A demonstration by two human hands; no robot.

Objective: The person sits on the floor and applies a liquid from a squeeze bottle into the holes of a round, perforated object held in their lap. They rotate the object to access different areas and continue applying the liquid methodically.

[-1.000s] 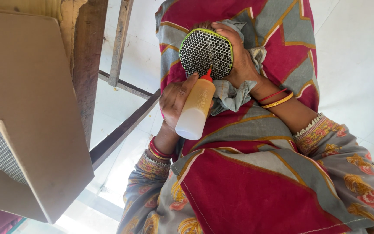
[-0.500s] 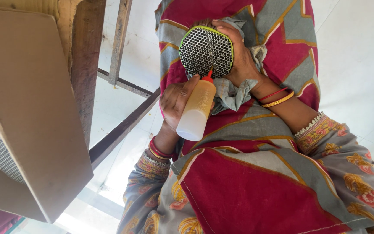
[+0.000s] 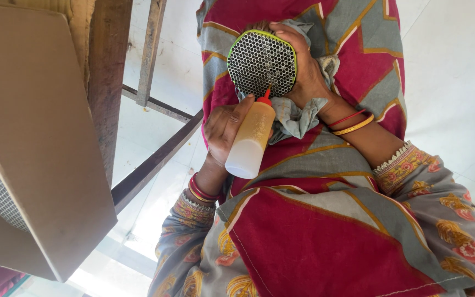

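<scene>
Left hand [image 3: 224,129] grips a squeeze bottle [image 3: 250,142] of amber liquid, fingers wrapped around its body, thumb along the side. The red nozzle [image 3: 266,99] touches the lower edge of a round perforated mesh disc [image 3: 260,63] with a green rim. Right hand [image 3: 303,71] holds the disc from the right, fingers curled over its far edge, a grey cloth [image 3: 298,113] bunched under the palm. Both sit over the red-and-grey patterned lap. A cardboard box [image 3: 34,143] stands at left.
</scene>
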